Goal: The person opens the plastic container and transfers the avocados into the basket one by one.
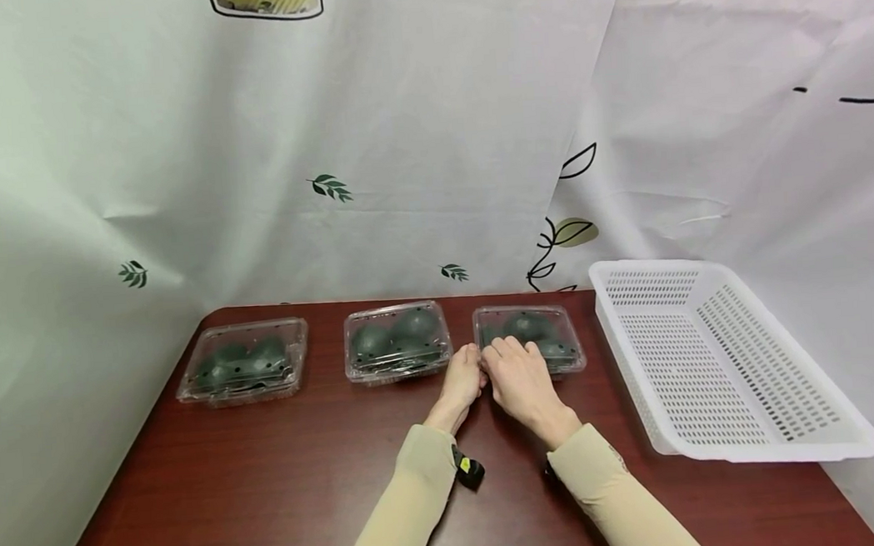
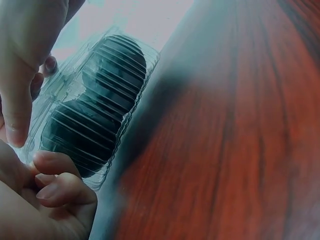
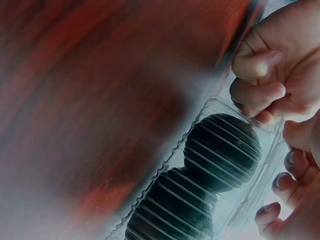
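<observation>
A clear plastic clamshell box [image 1: 571,342] of dark green round fruits [image 1: 526,326] stands at the back right of the table, before both hands. My left hand [image 1: 460,380] has its fingers curled at the box's front left corner and pinches the edge there. Over the same corner, my right hand [image 1: 522,385] grips the lid's edge with bent fingers, its thumb close to the left hand. Both wrist views show the ribbed side of the box [image 2: 95,110], with two dark fruits [image 3: 222,152] behind the plastic. The lid looks closed in the head view.
Two similar clamshell boxes of dark green fruits stand to the left, one in the middle [image 1: 396,342] and one at the far left [image 1: 243,364]. A white slotted plastic basket [image 1: 778,452] stands on the right. A printed curtain [image 1: 404,225] hangs behind the table [image 1: 232,486].
</observation>
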Motion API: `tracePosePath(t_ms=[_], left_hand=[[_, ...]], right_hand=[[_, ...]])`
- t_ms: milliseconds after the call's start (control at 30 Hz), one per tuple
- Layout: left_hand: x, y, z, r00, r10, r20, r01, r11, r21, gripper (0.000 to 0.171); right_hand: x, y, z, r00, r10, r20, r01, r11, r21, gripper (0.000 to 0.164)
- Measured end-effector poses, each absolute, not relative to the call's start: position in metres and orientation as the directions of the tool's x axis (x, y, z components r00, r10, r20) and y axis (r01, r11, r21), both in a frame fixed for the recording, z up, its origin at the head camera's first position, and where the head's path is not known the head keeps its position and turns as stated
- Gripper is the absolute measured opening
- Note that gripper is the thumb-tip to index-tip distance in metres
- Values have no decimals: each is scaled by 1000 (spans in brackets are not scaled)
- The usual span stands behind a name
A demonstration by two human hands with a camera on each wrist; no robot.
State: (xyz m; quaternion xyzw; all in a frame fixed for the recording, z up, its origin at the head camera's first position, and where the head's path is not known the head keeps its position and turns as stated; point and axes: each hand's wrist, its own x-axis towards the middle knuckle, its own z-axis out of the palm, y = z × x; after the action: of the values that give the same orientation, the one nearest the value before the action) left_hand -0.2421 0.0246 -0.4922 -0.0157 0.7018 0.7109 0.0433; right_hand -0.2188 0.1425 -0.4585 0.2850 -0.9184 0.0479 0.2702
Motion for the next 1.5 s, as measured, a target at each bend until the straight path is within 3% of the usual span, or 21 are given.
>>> tracePosePath(t_ms=[300,600,967,1233,1500], left_hand=[[-240,24,-492,-991,39,-125,-126,-34,991,34],[-238,25,-491,-982,49,-182,-185,-86,979,31],[-238,22,-488,-989,31,-147,-145,40,989,31],[-238,24,-487,-995,23,-97,-95,99,991,37],[-237,20,-484,-999,32,21,32,384,923,34]], right_hand=[[-217,139,-460,-708,-475,522,-548,836,17,8],[-222,138,-435,-749,-353,560,-506,851,-141,7],[-215,149,-439,-683,-497,535,-580,814,15,12],[-208,180,-441,-661,-528,533,-573,814,97,18],[-204,213,-447,-627,-530,571,-545,822,164,13]])
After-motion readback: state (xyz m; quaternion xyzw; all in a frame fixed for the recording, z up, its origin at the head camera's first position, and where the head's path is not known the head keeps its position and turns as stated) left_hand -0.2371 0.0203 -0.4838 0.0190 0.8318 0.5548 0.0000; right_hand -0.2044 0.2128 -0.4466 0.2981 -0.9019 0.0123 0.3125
